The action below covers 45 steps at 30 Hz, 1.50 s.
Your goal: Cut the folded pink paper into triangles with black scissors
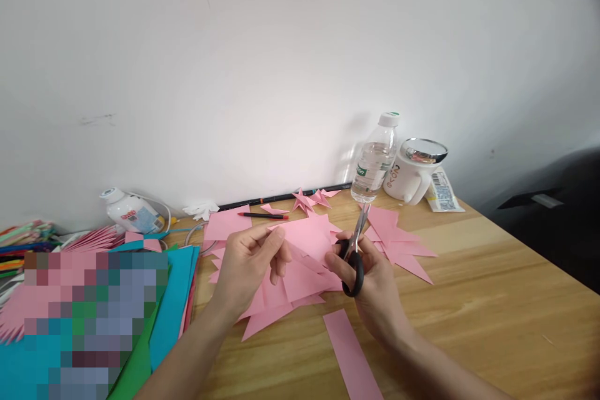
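Observation:
My left hand (255, 262) pinches the left corner of a pink sheet of paper (312, 237) between thumb and fingers. In my right hand (370, 281) is a pair of scissors (352, 256) with black handles, its blades pointing up and away from me. The right fingertips are close to the sheet's right edge; whether they touch it I cannot tell. Pink paper scraps (295, 287) lie beneath both hands, and more pink offcuts (398, 240) spread to the right. A pink paper strip (351, 353) rests on the table nearer to me.
A water bottle (375, 165) and a white mug (410, 172) stand at the back right by the wall. Folded pink stars (304, 201) and a red-and-black pencil (262, 216) lie behind my hands. Blue paper (171, 300) and a white bottle (131, 211) are at left.

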{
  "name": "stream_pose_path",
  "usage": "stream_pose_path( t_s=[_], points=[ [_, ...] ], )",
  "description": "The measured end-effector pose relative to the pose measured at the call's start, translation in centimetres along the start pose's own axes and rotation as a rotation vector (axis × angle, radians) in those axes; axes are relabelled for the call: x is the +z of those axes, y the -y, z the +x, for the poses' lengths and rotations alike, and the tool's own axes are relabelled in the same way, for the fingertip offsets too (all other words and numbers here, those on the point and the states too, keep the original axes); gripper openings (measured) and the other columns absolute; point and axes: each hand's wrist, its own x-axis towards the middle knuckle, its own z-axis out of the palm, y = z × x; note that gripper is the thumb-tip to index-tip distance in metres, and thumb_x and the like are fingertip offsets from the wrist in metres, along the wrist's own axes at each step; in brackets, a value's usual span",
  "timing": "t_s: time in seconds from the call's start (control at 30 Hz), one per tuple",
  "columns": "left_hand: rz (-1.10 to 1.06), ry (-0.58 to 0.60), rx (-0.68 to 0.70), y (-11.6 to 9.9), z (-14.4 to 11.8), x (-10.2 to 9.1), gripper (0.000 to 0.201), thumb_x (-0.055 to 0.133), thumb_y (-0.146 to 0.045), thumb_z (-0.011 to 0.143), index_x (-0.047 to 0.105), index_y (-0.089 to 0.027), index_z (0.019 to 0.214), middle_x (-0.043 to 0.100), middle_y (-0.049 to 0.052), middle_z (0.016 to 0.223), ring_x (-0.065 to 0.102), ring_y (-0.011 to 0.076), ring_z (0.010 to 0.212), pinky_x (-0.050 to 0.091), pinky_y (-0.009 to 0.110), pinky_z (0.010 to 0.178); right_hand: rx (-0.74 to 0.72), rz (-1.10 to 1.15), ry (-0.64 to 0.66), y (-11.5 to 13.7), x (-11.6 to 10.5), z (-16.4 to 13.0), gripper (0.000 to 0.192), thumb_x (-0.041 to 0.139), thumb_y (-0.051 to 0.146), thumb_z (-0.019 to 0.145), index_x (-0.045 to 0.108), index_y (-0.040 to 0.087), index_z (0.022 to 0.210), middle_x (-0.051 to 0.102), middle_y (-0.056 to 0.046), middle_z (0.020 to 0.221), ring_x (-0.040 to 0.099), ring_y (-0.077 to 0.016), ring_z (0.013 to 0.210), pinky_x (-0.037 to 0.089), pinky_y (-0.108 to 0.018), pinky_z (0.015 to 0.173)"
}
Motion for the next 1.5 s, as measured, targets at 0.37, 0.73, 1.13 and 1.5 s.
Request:
stream_pose_path(
  t_s=[0.37,0.73,1.13,1.5],
  points=[
    [-0.003,0.042,0.043,-0.1,-0.1,-0.2,0.031,0.046,-0.031,0.084,0.055,-0.014,0.059,0.053,0.0,0.054,0.045,0.0078,0.043,0.034,0.022,0.041,-0.008,0.047,0.006,0.1,0.0,0.0,0.031,0.07,0.026,0.066,0.051,0.02,0.089,0.052,0.004,0.067,0.043,-0.0073,0.054,0.034,-0.018,0.047],
    [0.163,-0.079,0.013,-0.7,-0.3,0.5,0.031,0.053,-0.03,0.079,0.054,-0.014,0.052,0.052,-0.001,0.046,0.044,0.0064,0.038,0.037,0.02,0.04,0.006,0.042,-0.003,0.0,0.1,0.0,0.033,0.071,0.027,0.065,0.051,0.019,0.091,0.054,0.003,0.069,0.045,-0.008,0.055,0.034,-0.018,0.047],
    [0.465,-0.156,0.606,0.5,-0.5,0.8,0.02,0.05,-0.012,0.08,0.066,-0.016,0.092,0.07,0.003,0.074,0.062,0.0103,0.056,0.052,0.02,0.049,-0.011,0.058,-0.073,-0.4,-0.1,0.4,0.031,0.067,0.031,0.071,0.049,0.021,0.093,0.065,-0.006,0.094,0.059,-0.0184,0.083,0.047,-0.031,0.072],
    [0.795,0.07,0.962,2.9,-0.2,1.8,0.053,0.043,0.001,0.079,0.037,-0.017,0.129,0.065,0.01,0.108,0.061,0.0169,0.097,0.054,0.027,0.075,0.014,0.149,0.074,0.4,-0.1,0.2,0.038,0.072,0.028,0.066,0.049,0.019,0.094,0.065,0.0,0.075,0.06,-0.0141,0.067,0.048,-0.027,0.066]
  ],
)
